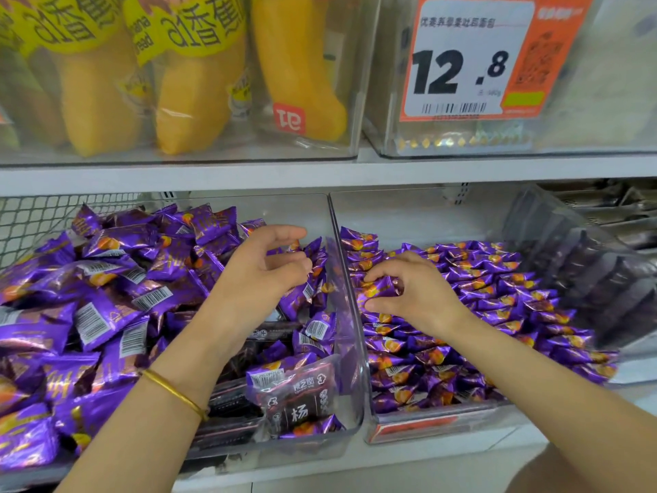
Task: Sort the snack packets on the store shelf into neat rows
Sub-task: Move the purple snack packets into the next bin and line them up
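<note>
Right hand [416, 293] pinches one purple snack packet [377, 291] over the right bin's [426, 418] leftmost column. Its long axis lies crosswise, like the rows. Left hand [263, 268] is curled over the jumbled left bin [309, 446]; I can't tell if it grips anything.

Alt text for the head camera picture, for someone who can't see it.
A person's right hand pinches a purple foil snack packet above neat rows in the right clear plastic bin; the loosely curled left hand hovers over the jumbled left clear plastic bin.
</note>
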### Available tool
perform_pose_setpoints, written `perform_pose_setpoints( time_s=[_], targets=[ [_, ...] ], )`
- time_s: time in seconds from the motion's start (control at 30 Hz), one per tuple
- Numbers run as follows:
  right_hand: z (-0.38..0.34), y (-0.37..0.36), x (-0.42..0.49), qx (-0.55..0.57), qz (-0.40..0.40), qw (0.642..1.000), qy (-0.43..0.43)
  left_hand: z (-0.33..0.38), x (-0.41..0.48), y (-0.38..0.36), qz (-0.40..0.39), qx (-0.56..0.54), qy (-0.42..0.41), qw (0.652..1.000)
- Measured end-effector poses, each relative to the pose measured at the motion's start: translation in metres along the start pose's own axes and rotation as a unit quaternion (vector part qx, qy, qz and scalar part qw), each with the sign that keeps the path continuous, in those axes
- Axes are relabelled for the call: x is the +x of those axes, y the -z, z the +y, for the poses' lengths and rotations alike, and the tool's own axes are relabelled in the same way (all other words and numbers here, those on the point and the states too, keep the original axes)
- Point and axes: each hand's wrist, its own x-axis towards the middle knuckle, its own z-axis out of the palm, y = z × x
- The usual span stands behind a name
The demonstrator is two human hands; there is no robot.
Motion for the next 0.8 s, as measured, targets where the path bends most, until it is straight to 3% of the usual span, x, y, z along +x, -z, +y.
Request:
perform_pose_setpoints(
  time_s=[0.17, 0.27, 0.4, 0.57, 0.8],
  targets=[
    [-0.008, -0.004, -0.005, 0.005, -0.035, 0.999, -0.017, -0.005, 0.003, 0.002, -0.016, 0.041, 0.011, 0.999],
    [-0.01, -0.006, -0.007, -0.038, -0.06, 0.997, -0.022, -0.009, 0.003, 0.005, -0.081, 0.134, 0.025, 0.987],
    [-0.016, -0.002, -0.01, -0.114, -0.058, 0.991, -0.024, -0.018, -0.001, -0.001, -0.22, 0.281, 0.051, 0.933],
    [-0.02, 0.003, -0.012, -0.112, -0.055, 0.992, -0.02, -0.025, 0.0, -0.006, -0.243, 0.416, 0.04, 0.875],
    [-0.017, 0.007, -0.01, -0.026, -0.03, 0.999, -0.014, -0.024, 0.0, 0.003, -0.291, 0.426, 0.015, 0.856]
  ],
)
